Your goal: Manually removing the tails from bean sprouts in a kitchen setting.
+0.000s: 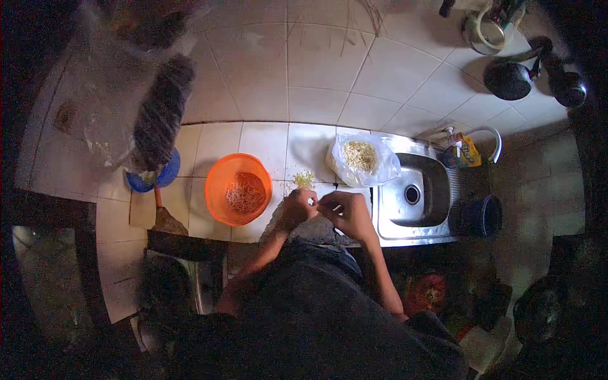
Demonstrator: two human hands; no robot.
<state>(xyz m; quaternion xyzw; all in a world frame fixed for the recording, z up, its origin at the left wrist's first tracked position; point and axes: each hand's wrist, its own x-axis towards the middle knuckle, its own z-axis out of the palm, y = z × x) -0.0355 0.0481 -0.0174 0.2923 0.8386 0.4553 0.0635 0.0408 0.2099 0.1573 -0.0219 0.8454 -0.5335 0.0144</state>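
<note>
My left hand (298, 208) and my right hand (349, 213) meet over the front of the white tiled counter (263, 135). The thumb and fingers of each hand are pinched together. Whatever lies between the fingertips is too small to make out. Just beyond my left hand is a little heap of yellow-green scraps (303, 179). Left of it stands an orange plastic bowl (214, 185) with thin pale bean sprouts (244, 194) in the bottom. Behind my right hand, a clear plastic bag (338, 166) stands open, full of bean sprouts (360, 156).
A steel sink (387, 230) adjoins the counter on the right, with a yellow pouch (470, 152) behind it and a dark bucket (491, 216) beside it. Pans (507, 80) hang at upper right. A blue bowl (170, 168) and a hanging plastic bag (111, 104) are at left.
</note>
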